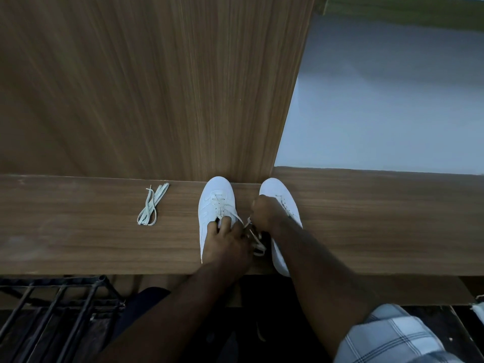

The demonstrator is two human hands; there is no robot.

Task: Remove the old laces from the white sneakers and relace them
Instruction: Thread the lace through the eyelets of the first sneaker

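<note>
Two white sneakers stand side by side on a wooden shelf (78,244), toes against the back panel. The left sneaker (213,205) still has lace crossed through its front eyelets. My left hand (225,242) rests on its tongue and collar, fingers curled over the opening. The right sneaker (281,195) is partly hidden by my right hand (264,210), which is curled and pinches a lace (255,239) that hangs loose between the two shoes. A separate bundle of pale laces (152,205) lies on the shelf to the left.
An upright wooden panel (157,87) rises behind the shelf; a pale wall (379,100) lies to its right. A black metal rack (57,310) sits below the shelf at lower left. My plaid sleeve (392,336) shows at lower right.
</note>
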